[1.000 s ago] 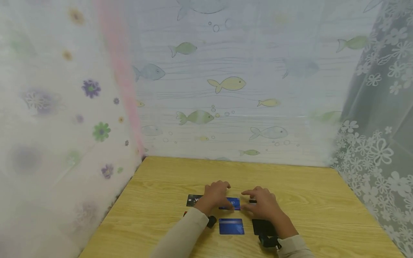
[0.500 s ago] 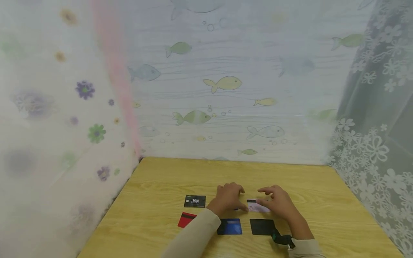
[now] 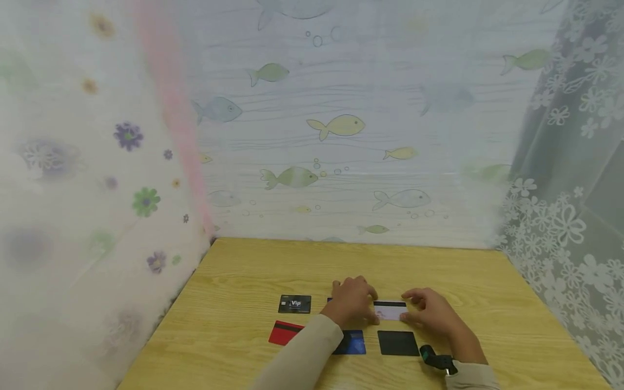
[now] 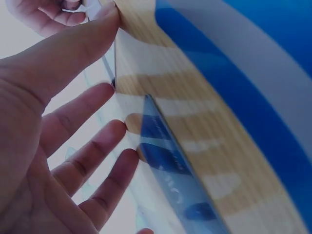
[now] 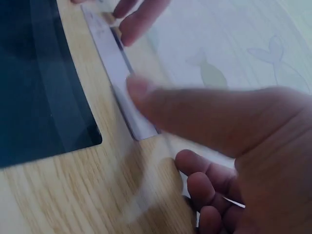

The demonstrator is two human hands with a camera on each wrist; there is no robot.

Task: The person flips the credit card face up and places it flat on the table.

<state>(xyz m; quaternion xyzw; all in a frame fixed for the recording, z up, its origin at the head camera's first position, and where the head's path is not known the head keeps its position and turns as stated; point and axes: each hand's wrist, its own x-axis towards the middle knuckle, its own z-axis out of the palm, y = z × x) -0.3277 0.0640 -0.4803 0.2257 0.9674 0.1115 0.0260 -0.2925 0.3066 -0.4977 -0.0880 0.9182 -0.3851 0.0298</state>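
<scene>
A pale pink-white bank card (image 3: 390, 311) with a dark magnetic stripe lies on the table. My left hand (image 3: 352, 300) is at its left end, thumb and index fingertips right at the two corners, the other fingers loosely spread. At the card's right end is my right hand (image 3: 434, 313), its thumb tip (image 5: 139, 90) close over the edge and its index finger near the far corner. Several fingers of the right hand bend beside the table in the right wrist view. A blue card (image 4: 170, 180) lies under the left hand, mostly hidden in the head view.
On the wooden table (image 3: 253, 271), a black Vip card (image 3: 294, 304) and a red card (image 3: 285, 332) lie at left. A blue card (image 3: 357, 342) and a black card (image 3: 397, 343) lie nearer. Patterned curtains (image 3: 292, 135) stand behind.
Both hands have moved right, from the blue card to the pale card. The right thumb has drawn back from the pale card's face to its right end, uncovering it.
</scene>
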